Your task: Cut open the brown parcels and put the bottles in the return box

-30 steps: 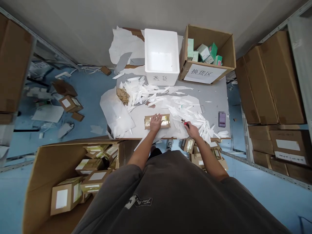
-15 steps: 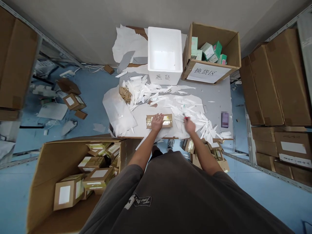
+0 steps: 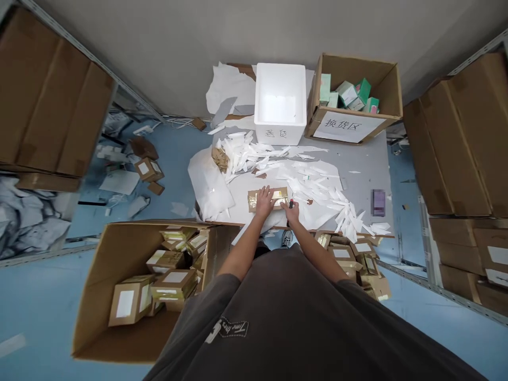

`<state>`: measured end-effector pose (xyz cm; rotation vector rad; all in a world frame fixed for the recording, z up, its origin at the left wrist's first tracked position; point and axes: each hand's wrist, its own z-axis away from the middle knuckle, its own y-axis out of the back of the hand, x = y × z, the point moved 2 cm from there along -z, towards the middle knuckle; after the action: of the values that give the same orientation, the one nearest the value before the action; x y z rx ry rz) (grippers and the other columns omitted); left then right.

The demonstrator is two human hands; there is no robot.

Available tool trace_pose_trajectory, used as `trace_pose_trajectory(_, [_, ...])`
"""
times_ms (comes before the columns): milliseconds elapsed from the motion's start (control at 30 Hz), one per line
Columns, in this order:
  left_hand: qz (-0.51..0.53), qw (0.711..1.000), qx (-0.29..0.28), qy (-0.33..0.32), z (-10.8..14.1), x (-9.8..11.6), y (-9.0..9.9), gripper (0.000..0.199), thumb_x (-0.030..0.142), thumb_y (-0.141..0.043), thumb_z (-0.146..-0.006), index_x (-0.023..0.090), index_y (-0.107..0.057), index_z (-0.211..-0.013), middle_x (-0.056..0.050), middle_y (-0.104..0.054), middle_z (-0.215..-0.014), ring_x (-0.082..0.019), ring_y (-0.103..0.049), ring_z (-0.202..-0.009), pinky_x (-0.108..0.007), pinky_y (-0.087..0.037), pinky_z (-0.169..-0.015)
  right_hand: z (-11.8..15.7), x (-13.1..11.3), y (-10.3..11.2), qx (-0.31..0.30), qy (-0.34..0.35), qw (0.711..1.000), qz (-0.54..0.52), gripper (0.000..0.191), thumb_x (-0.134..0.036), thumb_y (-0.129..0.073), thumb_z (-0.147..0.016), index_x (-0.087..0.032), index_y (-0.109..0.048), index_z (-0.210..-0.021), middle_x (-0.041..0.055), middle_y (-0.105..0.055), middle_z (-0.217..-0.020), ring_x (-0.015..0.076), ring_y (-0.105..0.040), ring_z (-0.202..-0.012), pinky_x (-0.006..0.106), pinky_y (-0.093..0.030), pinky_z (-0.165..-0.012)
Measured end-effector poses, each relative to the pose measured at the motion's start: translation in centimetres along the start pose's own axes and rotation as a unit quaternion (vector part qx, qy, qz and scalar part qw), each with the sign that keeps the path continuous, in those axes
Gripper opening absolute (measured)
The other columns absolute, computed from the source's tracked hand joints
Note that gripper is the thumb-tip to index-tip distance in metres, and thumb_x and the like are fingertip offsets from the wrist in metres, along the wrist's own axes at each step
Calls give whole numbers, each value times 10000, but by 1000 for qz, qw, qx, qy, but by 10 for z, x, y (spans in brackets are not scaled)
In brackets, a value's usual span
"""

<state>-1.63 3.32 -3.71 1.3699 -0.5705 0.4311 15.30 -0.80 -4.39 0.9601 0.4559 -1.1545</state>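
A small taped cardboard box [image 3: 252, 201] lies on the table near its front edge. My left hand [image 3: 264, 202] rests on top of the box with its fingers spread. At the box's right end is my right hand [image 3: 292, 211], closed round a small red and black tool [image 3: 291, 203], with fingertips touching or very near the box. Torn white paper strips [image 3: 313, 185] are heaped to the right of and behind the box. A crumpled translucent bag [image 3: 209, 185] lies to the left.
Behind stand a white foam box [image 3: 280, 135] and a carton [image 3: 351, 127] holding green and white boxes. A phone-like item [image 3: 378, 203] lies at the table's right. A large carton [image 3: 95, 286] of parcels stands front left; more parcels [image 3: 357, 254] sit below the table.
My right hand has moved left with the tool, from over the paper strips to the box's right end. My left hand stays on the box. The whole view has shifted.
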Motion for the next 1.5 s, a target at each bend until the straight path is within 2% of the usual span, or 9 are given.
trace_pose_trajectory(133, [-37, 999, -22, 22, 19, -6, 14, 598, 422, -668, -1027, 213, -604, -1583, -191, -450, -1739, -424, -386, -1611, -653, -324, -1296, -32, -24, 6, 76, -35, 997, -1, 661, -595, -744, -821, -225, -512, -1317, 88, -744, -1206, 244, -684, -1079, 315, -533, -942])
trace_pose_trajectory(333, [-49, 993, -61, 84, 53, -10, 24, 577, 488, -581, -1063, 347, -582, -1623, -115, -288, -1832, -449, -461, -1501, -666, -477, -1138, -72, -63, 16, 44, -13, 998, 38, 609, -582, -798, -783, -241, -538, -1215, 79, -741, -1131, 257, -696, -1046, 314, -537, -879])
trace_pose_trajectory(533, [-60, 985, -68, 149, 58, 11, 2, 1157, 697, -861, -783, 314, -360, -1753, -146, -10, -1879, -580, -305, -1566, -759, -418, -1157, -31, -23, 25, -43, -59, 992, -104, 498, -578, -812, -800, -246, -546, -1060, -54, -561, -694, 175, -533, -596, 281, -465, -555])
trace_pose_trajectory(667, [-49, 987, -22, 149, 60, 15, -6, 1133, 581, -877, -794, 284, -354, -1754, -178, 25, -1872, -575, -382, -1524, -780, -404, -1155, 3, 8, 23, -118, -100, 963, -222, 287, -482, -687, -919, -234, -569, -1004, -35, -549, -656, 183, -589, -617, 290, -539, -611])
trace_pose_trajectory(933, [194, 958, 39, 210, 89, -48, 2, 1071, 537, -772, -926, 233, -221, -1793, -158, -291, -1827, -364, -238, -1705, -524, -362, -1316, -8, 0, 19, -159, -84, 968, -175, 368, -344, -634, -829, -217, -665, -1172, 30, -729, -896, 200, -713, -842, 274, -595, -751])
trace_pose_trajectory(1100, [297, 903, 37, 308, 125, -77, 0, 788, 606, -568, -1063, 221, -400, -1731, -134, -560, -1676, -310, -551, -1544, -481, -477, -1247, -4, -10, -15, -250, -63, 958, -124, 317, -346, -637, -763, -200, -702, -1037, 31, -743, -855, 203, -708, -856, 269, -589, -796])
trace_pose_trajectory(1233, [330, 897, 45, 293, 130, -77, -1, 762, 638, -502, -1083, 226, -414, -1718, -112, -579, -1663, -261, -581, -1519, -455, -507, -1225, 7, -17, -24, -244, -52, 959, -132, 394, -331, -601, -724, -190, -710, -1076, 41, -787, -948, 201, -735, -943, 278, -593, -878])
trace_pose_trajectory(1433, [448, 847, 52, 281, 94, -58, -10, 637, 561, -425, -1126, 212, -496, -1654, -140, -712, -1510, -245, -735, -1310, -445, -637, -1042, 15, -44, 21, -174, 9, 971, -164, 533, -329, -624, -751, -210, -727, -1261, 119, -808, -1261, 280, -715, -1264, 369, -599, -1000])
trace_pose_trajectory(1500, [419, 856, 47, 299, 81, -47, -16, 574, 497, -433, -1129, 197, -548, -1604, -137, -780, -1392, -248, -768, -1233, -450, -655, -992, 18, -55, 28, -174, 35, 960, -216, 538, -314, -633, -753, -228, -728, -1276, 126, -792, -1333, 289, -683, -1340, 381, -601, -1017])
